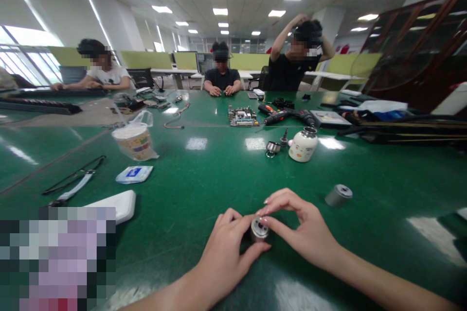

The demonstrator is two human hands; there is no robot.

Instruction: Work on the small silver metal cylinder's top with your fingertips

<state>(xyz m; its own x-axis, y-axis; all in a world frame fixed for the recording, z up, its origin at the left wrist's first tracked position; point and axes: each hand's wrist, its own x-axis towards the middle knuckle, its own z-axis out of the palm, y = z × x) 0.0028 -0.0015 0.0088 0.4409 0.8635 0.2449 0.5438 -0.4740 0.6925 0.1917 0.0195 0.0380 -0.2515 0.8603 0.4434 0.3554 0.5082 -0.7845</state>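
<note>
A small round metal part (pixel 259 229) stands on the green table (pixel 204 180) close to me. My left hand (pixel 224 257) wraps around its left side with curled fingers and the thumb under it. My right hand (pixel 301 228) pinches its top edge with thumb and fingertips from the right. A second grey metal cylinder (pixel 338 195) lies on its side to the right, apart from both hands.
A white ceramic jar (pixel 302 145) and small metal pieces (pixel 273 147) stand mid-table. A bagged paper cup (pixel 134 141), a blue packet (pixel 134 174), a white case (pixel 116 204), a circuit board (pixel 242 116) and power tools (pixel 288 115) lie farther off. Three people sit at the far side.
</note>
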